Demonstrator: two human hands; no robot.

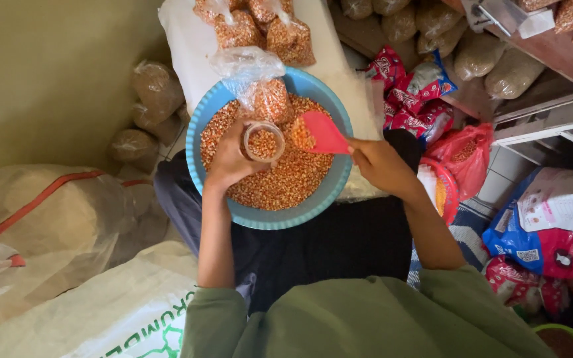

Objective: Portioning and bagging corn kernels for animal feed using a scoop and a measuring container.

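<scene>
A light blue basin (329, 192) full of orange corn kernels (285, 182) rests on my lap. My left hand (228, 162) holds a small clear cup (263, 142) partly filled with kernels above the basin. My right hand (379, 164) grips the handle of a red scoop (321, 132), which carries kernels and tilts toward the cup. A clear plastic bag (253, 83) partly filled with kernels stands in the far part of the basin, its mouth open.
Several filled kernel bags (280, 30) lie on a white sack beyond the basin. Red snack packets (412, 99) and bagged grain (479, 53) sit at right. Large white sacks (48, 225) are at left, a red bag (465, 156) and blue feed bag (552, 225) at right.
</scene>
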